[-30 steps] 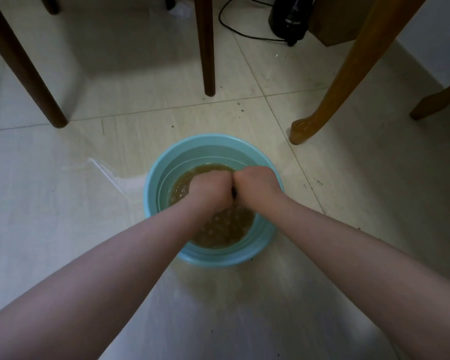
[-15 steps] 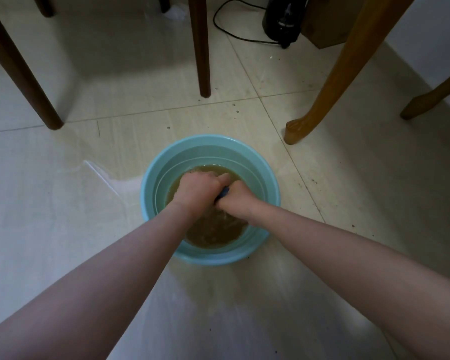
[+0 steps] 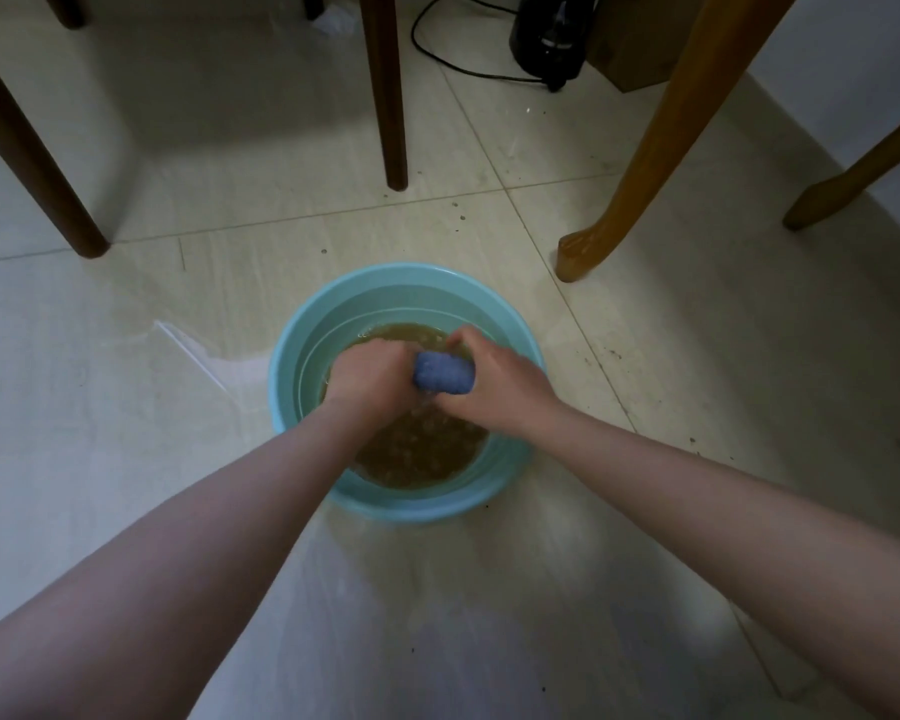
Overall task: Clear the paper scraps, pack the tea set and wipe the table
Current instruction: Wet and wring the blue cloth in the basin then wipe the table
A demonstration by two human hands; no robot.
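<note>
One basin (image 3: pixel 411 285) is sitting on the floor. One cloth (image 3: pixel 444 374) is showing. Two hands are showing: one left hand (image 3: pixel 372 379) and one right hand (image 3: pixel 500 389). Six furniture legs are standing about: four dark legs (image 3: pixel 385 85) and two light legs (image 3: pixel 645 137). One cable (image 3: pixel 440 57) and one appliance (image 3: pixel 549 33) are lying beyond.

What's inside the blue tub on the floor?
The tub holds murky brown water. Over it, the left hand and right hand grip a rolled blue cloth. The bottom is hidden by cloudy water and hands.
</note>
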